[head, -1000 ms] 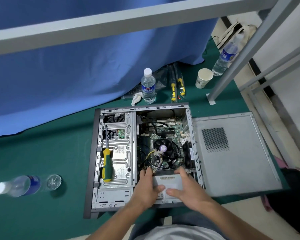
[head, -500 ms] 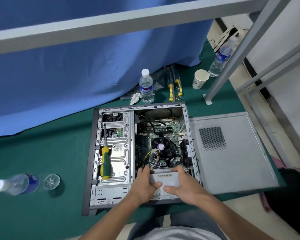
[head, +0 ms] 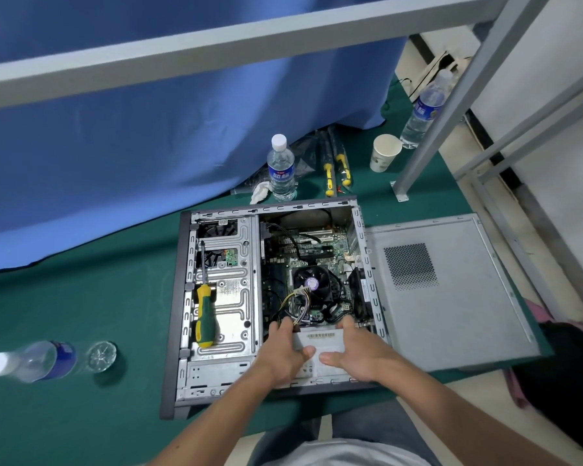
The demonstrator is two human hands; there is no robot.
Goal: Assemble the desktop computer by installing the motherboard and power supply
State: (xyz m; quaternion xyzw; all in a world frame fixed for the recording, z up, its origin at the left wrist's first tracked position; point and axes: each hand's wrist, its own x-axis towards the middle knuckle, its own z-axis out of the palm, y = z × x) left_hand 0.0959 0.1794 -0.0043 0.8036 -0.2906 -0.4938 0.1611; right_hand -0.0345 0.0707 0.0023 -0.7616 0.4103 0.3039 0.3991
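The left hand and the right hand both grip the grey power supply, one on each side, fingers curled over its far edge and thumbs lying on its top face; the fingertips are hidden among the cables, so how deep they reach cannot be told. The power supply sits in the near right corner of the open computer case, and its lower part is covered by the hands. A bundle of coloured wires rises from it toward the CPU fan on the motherboard, whose near edge is hidden behind the cables. A yellow and green screwdriver lies on the drive cage to the left. The removed side panel lies flat just right of the case on the green table. A bottle lies on its side at the left, blurred; another bottle stands behind the case, near a paper cup.
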